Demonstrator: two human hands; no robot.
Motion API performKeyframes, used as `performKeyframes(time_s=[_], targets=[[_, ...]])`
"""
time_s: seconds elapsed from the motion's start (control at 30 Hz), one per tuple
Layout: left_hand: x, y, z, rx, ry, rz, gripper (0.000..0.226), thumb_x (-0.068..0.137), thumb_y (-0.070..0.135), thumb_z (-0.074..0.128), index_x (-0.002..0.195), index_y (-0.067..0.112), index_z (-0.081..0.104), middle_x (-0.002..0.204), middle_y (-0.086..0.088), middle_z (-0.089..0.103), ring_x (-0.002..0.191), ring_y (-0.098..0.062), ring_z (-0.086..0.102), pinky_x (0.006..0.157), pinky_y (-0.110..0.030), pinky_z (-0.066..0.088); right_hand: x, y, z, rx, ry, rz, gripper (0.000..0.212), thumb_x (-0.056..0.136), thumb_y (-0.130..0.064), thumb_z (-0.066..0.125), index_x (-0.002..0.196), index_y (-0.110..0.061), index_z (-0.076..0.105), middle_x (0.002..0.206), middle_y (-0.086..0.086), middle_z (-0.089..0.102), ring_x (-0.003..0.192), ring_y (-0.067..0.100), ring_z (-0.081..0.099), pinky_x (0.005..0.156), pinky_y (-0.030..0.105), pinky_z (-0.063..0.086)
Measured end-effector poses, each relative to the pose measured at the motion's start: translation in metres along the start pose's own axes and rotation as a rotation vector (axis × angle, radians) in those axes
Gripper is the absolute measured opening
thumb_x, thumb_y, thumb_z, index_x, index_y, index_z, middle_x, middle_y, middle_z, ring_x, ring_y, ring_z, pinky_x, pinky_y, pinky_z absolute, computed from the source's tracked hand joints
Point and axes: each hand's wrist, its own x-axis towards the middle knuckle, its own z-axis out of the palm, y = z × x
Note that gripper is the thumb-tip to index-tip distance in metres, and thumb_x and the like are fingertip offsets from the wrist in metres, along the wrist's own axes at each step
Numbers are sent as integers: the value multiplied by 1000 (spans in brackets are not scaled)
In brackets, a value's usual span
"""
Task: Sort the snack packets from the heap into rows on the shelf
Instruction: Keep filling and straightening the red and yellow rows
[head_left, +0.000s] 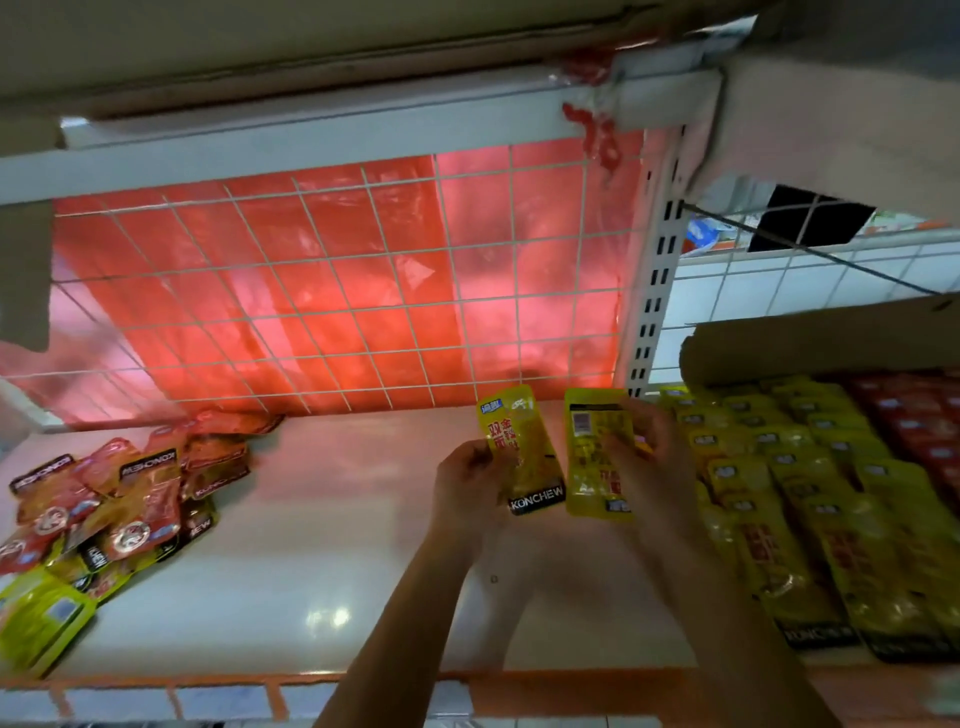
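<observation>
Centrally, low in frame, the left hand (467, 486) pinched a yellow packet (524, 457) by its side edge; the right hand (652, 447) pinched a second packet (592, 457). Both looked light, floppy, slick; sealed edges offered the best hold.

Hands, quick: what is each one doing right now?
Left hand: pinches a yellow packet, front showing.
Right hand: grips a second yellow packet, back showing.

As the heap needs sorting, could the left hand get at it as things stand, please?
Probably, as to the path: the shelf between the left hand and the heap lies bare. But that hand grips a yellow packet, so it likely must set it down first.
</observation>
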Motion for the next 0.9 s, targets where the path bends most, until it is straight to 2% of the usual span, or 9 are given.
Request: performKeyframes(time_s=[0.07,0.13,0.27,0.33,0.4,0.47,0.63,0.77,0.9], targets=[[-4,0,12,-22,-30,18,9,87,-5,61,88,3,65,66,-1,69,59,-12,63,52,-18,48,2,-1,-17,1,43,25,40,82,2,62,108,-27,60,103,-3,66,99,16,63,83,43,54],[-4,0,20,-23,-47,28,11,86,-4,62,89,5,67,64,3,68,55,-6,60,46,-15,41,4,-2,-33,-18,90,45,40,82,0,63,115,-22,60,107,1,65,101,21,63,83,41,54],[1,-6,30,105,-53,2,8,83,9,68,79,16,70,66,5,65,56,-6,52,47,-17,35,4,-2,-56,-64,138,82,44,82,-2,64,122,-20,58,113,-2,61,105,15,60,88,44,52],[2,-9,36,195,-24,15,4,74,18,74,73,21,71,67,5,70,57,-6,59,51,-18,43,4,-1,-61,-70,138,89,44,83,-2,64,123,-18,57,118,0,59,108,16,58,91,47,51],[3,-13,42,309,-33,43,9,66,31,74,72,26,71,76,1,73,71,-15,67,67,-32,55,3,0,-65,-87,142,75,44,82,-2,64,123,-17,56,120,-1,58,109,15,55,91,44,50],[4,-18,47,409,-37,52,10,70,31,76,77,27,70,83,0,74,79,-19,70,78,-42,57,2,2,-68,-100,142,71,45,83,-3,64,124,-18,55,119,-3,56,108,12,54,83,35,50],[6,-26,61,586,-15,116,13,78,32,74,88,23,72,84,6,73,77,-11,68,75,-35,57,-1,5,-71,-124,134,109,50,82,-6,65,127,-23,50,103,-11,57,82,-12,57,60,15,45],[7,-26,65,750,-2,202,23,82,36,72,97,19,72,89,2,72,75,-11,61,65,-22,43,-4,4,-70,-167,93,149,50,84,-13,64,129,-27,47,95,-13,57,70,-1,59,53,20,44],[9,-26,66,858,39,229,33,83,39,70,109,19,68,97,0,72,84,-13,63,69,-22,39,-6,-1,-67,-163,60,137,49,86,-7,58,129,-26,47,89,-12,58,48,-4,57,37,13,38]])
